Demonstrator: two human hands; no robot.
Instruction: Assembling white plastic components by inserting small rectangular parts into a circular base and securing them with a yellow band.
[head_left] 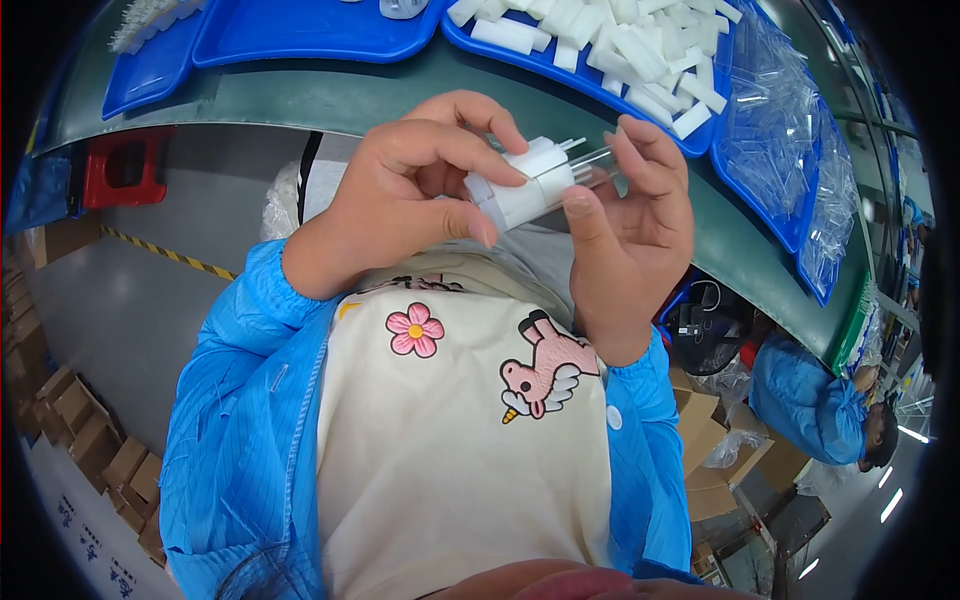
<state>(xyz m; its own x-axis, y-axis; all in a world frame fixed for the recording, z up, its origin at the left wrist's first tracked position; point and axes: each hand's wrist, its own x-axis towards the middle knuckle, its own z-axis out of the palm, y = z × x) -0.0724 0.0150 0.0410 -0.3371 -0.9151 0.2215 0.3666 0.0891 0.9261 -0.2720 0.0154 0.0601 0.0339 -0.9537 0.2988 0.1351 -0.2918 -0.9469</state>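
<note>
In front of my chest, above the table's near edge, my left hand [395, 180] is closed around a white cylindrical part [540, 190]. A translucent collar [482, 200] sits at the cylinder's left end, by my left thumb. Several thin clear tubes [592, 172] stick out of its right end. My right hand [640, 225] is at that end, thumb and fingertips curled around the tubes. The cylinder is tilted, its right end slightly higher. My left fingers partly hide its surface.
On the green table [400, 95], a blue tray [545, 66] holds many white blocks [640, 50]. To its right lie clear tubes [765, 120] in blue trays. Another blue tray [315, 30] stands at the left. A person in blue [810, 400] is at the right; a red stool [130, 165] stands left.
</note>
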